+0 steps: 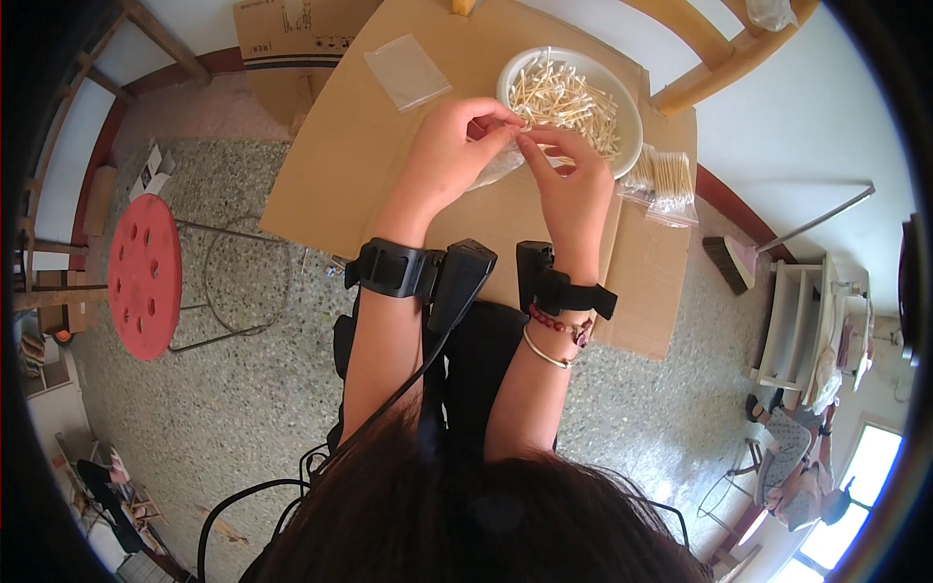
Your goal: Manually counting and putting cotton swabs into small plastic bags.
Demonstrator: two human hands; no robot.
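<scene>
Both my hands meet at the fingertips over the near left rim of a white bowl (632, 136) heaped with cotton swabs (569, 102). My left hand (452, 146) is closed in a pinch, thumb against fingers. Opposite it, my right hand (571, 185) pinches too, its fingertips touching or nearly touching the left ones. What lies between the fingertips is too small to make out. A clear plastic bag (501, 167) shows just below them, partly hidden by the hands; whether they grip it is unclear. Another flat clear bag (406, 73) lies left of the bowl.
Cardboard (330, 185) covers the work surface. Clear bags filled with cotton swabs (671, 185) lie right of the bowl. A wooden chair (695, 83) stands behind, a red stool (146, 277) at the left. A broom (734, 264) and another person (792, 466) are at the right.
</scene>
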